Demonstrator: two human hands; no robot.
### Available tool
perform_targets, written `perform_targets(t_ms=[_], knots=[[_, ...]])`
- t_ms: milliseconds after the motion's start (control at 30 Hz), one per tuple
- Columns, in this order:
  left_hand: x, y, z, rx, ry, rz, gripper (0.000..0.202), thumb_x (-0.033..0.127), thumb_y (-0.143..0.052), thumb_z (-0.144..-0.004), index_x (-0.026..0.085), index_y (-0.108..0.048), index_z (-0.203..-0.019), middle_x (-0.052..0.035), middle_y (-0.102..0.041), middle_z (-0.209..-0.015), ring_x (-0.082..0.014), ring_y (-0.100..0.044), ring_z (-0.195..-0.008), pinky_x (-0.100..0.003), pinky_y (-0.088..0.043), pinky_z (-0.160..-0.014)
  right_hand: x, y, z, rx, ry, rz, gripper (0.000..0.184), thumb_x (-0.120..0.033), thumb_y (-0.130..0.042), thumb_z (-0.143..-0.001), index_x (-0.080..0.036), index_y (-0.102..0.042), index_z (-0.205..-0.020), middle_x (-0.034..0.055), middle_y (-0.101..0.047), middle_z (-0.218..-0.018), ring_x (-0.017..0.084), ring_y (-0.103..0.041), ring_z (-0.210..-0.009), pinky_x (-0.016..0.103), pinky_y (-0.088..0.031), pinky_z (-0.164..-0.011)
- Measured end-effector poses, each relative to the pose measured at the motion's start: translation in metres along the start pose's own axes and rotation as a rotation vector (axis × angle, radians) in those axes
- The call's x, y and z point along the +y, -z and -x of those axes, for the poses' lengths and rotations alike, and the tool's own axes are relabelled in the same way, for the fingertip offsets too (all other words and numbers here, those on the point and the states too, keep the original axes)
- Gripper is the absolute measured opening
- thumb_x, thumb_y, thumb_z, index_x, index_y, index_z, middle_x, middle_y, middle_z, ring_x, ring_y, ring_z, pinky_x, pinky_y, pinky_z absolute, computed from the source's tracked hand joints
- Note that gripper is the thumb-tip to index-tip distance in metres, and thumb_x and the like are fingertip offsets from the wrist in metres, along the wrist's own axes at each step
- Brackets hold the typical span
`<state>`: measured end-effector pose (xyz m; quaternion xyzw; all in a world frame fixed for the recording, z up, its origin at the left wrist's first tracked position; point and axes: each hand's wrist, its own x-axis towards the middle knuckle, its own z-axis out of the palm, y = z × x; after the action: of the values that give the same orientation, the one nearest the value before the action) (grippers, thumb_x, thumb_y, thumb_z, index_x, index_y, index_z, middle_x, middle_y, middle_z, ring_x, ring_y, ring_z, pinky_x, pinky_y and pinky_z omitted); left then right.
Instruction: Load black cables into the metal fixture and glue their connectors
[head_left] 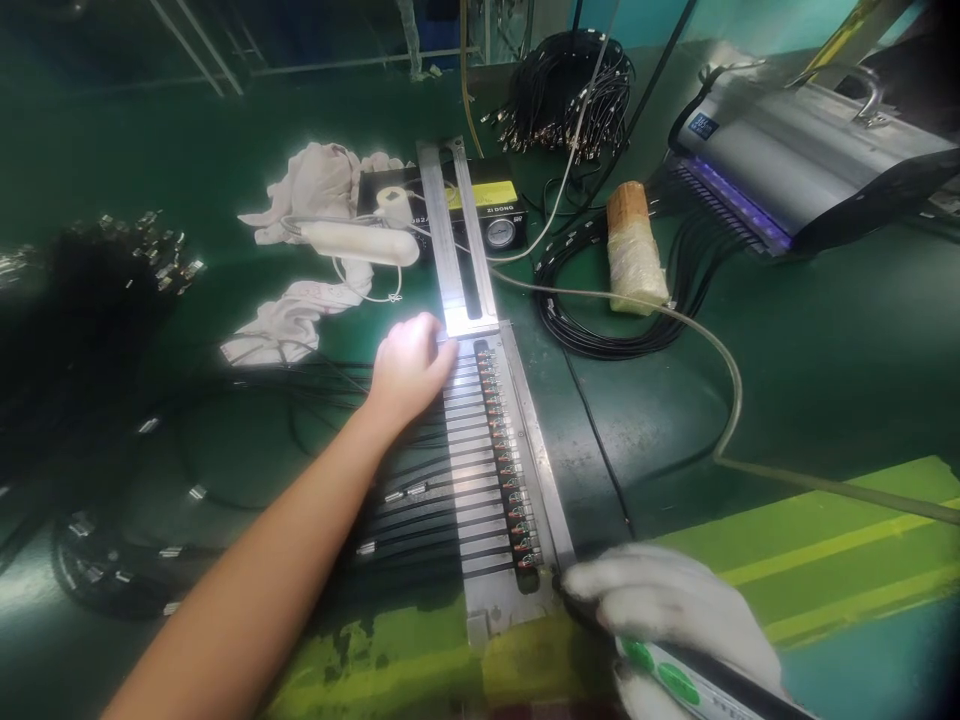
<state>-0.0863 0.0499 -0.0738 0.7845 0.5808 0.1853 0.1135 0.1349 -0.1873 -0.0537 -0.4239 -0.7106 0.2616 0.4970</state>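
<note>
A long metal jig [480, 600] lies in front of me, with a row of black cables [476, 485] laid side by side across it. Their stripped ends, showing small coloured wires and metal tips [510, 470], line up over a dark slot. My bare left hand [409, 372] is closed on the jig's left edge near its far end, thumb on the metal; its fingertips are partly hidden. In my white-gloved right hand [679, 610] is a white and black pen-shaped tool with green marks [675, 682]. The tool's dark front end is beside the jig's near right corner.
A slotted metal frame [442, 235] extends beyond the jig, over a black box with a gauge [500, 232]. White cloths [307, 190], a white bottle-like piece [360, 243], a wrapped block [636, 255], cable coils [577, 90] and a purple-lit lamp unit [810, 150] surround it. A hose [735, 380] crosses rightward.
</note>
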Motion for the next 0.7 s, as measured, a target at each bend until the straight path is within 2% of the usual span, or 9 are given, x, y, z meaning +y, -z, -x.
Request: perform_targets(t_ms=[100, 300, 467, 600, 700], knots=[[-0.0002, -0.0002, -0.0001, -0.003, 0.001, 0.0, 0.012, 0.034, -0.049, -0.088, 0.023, -0.047, -0.083, -0.0012, -0.054, -0.072, -0.023, -0.051, -0.075, -0.035, -0.038, -0.066, 0.0007, 0.0002, -0.0003, -0.022, 0.014, 0.005, 0.021, -0.022, -0.063, -0.089, -0.021, -0.064, -0.11, 0.0094, -0.076, -0.101, 0.026, -0.075, -0.085, 0.036, -0.064, -0.077], [0.0001, 0.0001, 0.0007, -0.005, 0.002, 0.004, 0.012, 0.034, -0.048, -0.088, 0.023, -0.045, -0.082, -0.0009, -0.052, -0.071, -0.023, -0.05, -0.074, -0.035, -0.037, -0.065, -0.0013, -0.004, -0.0022, 0.032, 0.009, 0.012, 0.019, -0.021, -0.057, -0.092, -0.02, -0.064, -0.11, 0.0097, -0.075, -0.1, 0.024, -0.074, -0.087, 0.035, -0.061, -0.082], [0.0007, 0.0005, 0.0007, -0.009, 0.0, 0.003, 0.012, 0.033, -0.049, -0.088, 0.024, -0.045, -0.082, -0.0009, -0.052, -0.071, -0.0232, -0.051, -0.075, -0.035, -0.037, -0.065, -0.0016, -0.0027, -0.0054, 0.01, 0.002, 0.021, 0.018, -0.021, -0.055, -0.092, -0.02, -0.063, -0.108, 0.0103, -0.075, -0.098, 0.025, -0.074, -0.086, 0.035, -0.061, -0.077], [0.0007, 0.0007, 0.0002, -0.008, -0.001, 0.003, 0.012, 0.034, -0.048, -0.088, 0.024, -0.045, -0.082, -0.0009, -0.052, -0.07, -0.0235, -0.051, -0.075, -0.035, -0.037, -0.065, -0.0004, -0.0005, -0.0053, -0.019, 0.019, 0.048, 0.018, -0.019, -0.059, -0.088, -0.019, -0.064, -0.106, 0.0101, -0.076, -0.1, 0.024, -0.075, -0.086, 0.035, -0.061, -0.079], [0.0003, 0.0006, 0.0002, -0.006, -0.002, 0.002, 0.012, 0.034, -0.048, -0.088, 0.024, -0.045, -0.083, -0.0008, -0.052, -0.07, -0.0234, -0.051, -0.074, -0.035, -0.037, -0.065, -0.0023, -0.0019, -0.0063, 0.007, 0.019, 0.045, 0.018, -0.02, -0.057, -0.09, -0.02, -0.063, -0.106, 0.0097, -0.076, -0.097, 0.024, -0.075, -0.085, 0.035, -0.061, -0.077]])
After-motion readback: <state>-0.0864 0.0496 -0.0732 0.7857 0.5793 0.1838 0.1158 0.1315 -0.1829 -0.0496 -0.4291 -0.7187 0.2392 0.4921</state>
